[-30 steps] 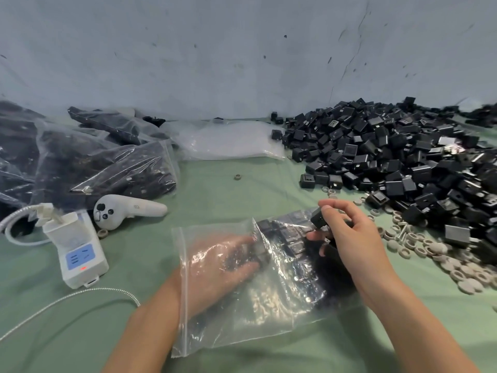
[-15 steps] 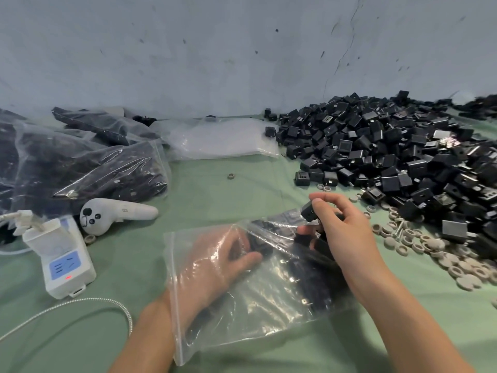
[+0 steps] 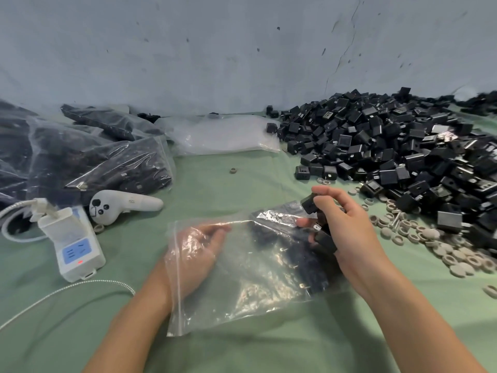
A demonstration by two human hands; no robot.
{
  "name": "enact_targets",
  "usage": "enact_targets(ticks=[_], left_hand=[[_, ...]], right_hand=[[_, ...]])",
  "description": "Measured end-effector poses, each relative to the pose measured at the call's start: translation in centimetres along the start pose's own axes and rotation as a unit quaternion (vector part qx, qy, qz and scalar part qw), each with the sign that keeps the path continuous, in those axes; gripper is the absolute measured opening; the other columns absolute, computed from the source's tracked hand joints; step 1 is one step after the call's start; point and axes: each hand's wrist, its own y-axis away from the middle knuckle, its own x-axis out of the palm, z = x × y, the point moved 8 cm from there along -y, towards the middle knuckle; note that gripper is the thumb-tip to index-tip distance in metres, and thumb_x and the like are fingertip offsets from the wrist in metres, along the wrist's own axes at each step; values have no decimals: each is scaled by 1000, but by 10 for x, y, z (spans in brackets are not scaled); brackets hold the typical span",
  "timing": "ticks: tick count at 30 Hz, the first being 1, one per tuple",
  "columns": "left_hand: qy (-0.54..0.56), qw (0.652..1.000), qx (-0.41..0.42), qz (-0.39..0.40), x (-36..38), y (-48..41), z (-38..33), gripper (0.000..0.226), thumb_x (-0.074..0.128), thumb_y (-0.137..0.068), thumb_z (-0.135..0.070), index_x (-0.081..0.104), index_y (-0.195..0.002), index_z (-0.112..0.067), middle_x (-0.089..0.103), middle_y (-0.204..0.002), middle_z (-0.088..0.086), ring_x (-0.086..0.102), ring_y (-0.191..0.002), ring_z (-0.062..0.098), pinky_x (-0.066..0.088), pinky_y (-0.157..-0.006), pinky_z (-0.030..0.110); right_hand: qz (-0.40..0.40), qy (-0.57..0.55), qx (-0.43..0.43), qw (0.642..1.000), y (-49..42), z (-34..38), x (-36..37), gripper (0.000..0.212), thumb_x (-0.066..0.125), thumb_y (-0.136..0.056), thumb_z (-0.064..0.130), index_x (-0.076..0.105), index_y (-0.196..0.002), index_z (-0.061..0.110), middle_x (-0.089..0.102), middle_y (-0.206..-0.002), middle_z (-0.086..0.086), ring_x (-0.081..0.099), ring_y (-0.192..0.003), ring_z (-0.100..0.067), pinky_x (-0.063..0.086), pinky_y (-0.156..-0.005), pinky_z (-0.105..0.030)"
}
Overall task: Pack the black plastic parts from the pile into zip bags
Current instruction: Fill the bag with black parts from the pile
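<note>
A clear zip bag (image 3: 242,286) lies on the green cloth in front of me, with several black plastic parts inside at its right end. My left hand (image 3: 197,251) is inside the bag, seen through the plastic, fingers extended toward the parts. My right hand (image 3: 347,232) hovers at the bag's far right corner and grips several black parts (image 3: 309,204), one pinched between thumb and forefinger. The big pile of black plastic parts (image 3: 390,146) fills the right side up to the wall.
Filled zip bags (image 3: 88,157) are stacked at the left, with empty bags (image 3: 223,135) behind. A white controller (image 3: 121,205) and a white power strip (image 3: 72,243) with cable lie at the left. Grey rings (image 3: 435,246) are scattered under the pile's near edge.
My left hand has drawn back a little inside the bag, away from the parts. My right hand stays at the bag's right corner with the parts in its grip.
</note>
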Motion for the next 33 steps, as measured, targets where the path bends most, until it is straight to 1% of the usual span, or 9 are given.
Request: enact_targets(ticks=[4,10,12,15,17,19,26,30,33], left_hand=[[-55,994,-2,-91,-35,15,2,19,65,-88,-22,71,-85,-39,68,-77,-30,62,-74,-14,42,-62,5],[49,945,-22,-321,-83,54,-13,17,52,-96,-26,68,-91,-31,63,-67,-21,52,-56,3,39,-55,27],[85,952,23,-294,-75,62,-38,16,52,-97,-27,68,-97,-32,64,-74,-15,51,-56,7,42,-53,27],[119,980,62,-147,-34,70,-69,11,58,-97,-41,65,-105,-42,67,-88,-12,63,-72,8,53,-62,26],[138,987,60,-63,-9,74,-77,16,57,-94,-48,63,-109,-45,68,-100,-16,66,-87,8,56,-74,27],[177,983,41,-29,3,75,-79,16,60,-90,-49,61,-106,-47,67,-107,-19,67,-90,9,56,-81,32],[256,955,-2,-150,-27,75,-57,10,66,-93,-26,68,-99,-34,73,-89,-13,67,-72,5,51,-64,14],[237,916,-103,-306,-86,79,2,15,56,-98,-32,67,-104,-23,72,-75,-10,63,-60,4,54,-71,31],[202,920,-191,-274,-86,78,37,18,55,-99,-27,60,-111,-14,71,-79,5,62,-55,13,54,-66,34]], right_hand=[[22,-8,-4,1000,12,2,0,21,60,-94,20,71,-94,38,75,-80,0,72,-74,-23,51,-49,-27],[71,22,-54,996,40,14,15,27,67,-94,23,63,-117,37,74,-92,5,73,-72,-20,55,-51,-29],[82,83,-96,989,51,19,25,31,69,-92,24,62,-119,37,71,-95,9,72,-70,-17,56,-52,-28],[102,171,-159,967,68,23,43,32,74,-87,29,63,-116,39,69,-93,11,67,-69,-9,50,-55,-23],[98,276,-245,924,81,30,55,33,74,-85,34,64,-116,35,67,-93,17,61,-75,-1,44,-66,-14],[102,358,-322,871,99,33,68,36,66,-85,42,63,-120,31,61,-102,19,59,-85,-2,46,-72,-19],[140,407,-385,817,120,30,85,52,55,-90,49,53,-138,32,57,-112,19,58,-76,-4,50,-68,-25],[88,394,-352,845,98,32,56,35,58,-91,42,63,-124,33,57,-100,19,56,-79,4,41,-73,-8],[34,405,-323,855,79,33,30,22,62,-93,31,67,-114,31,59,-94,16,59,-81,-1,41,-71,-14]])
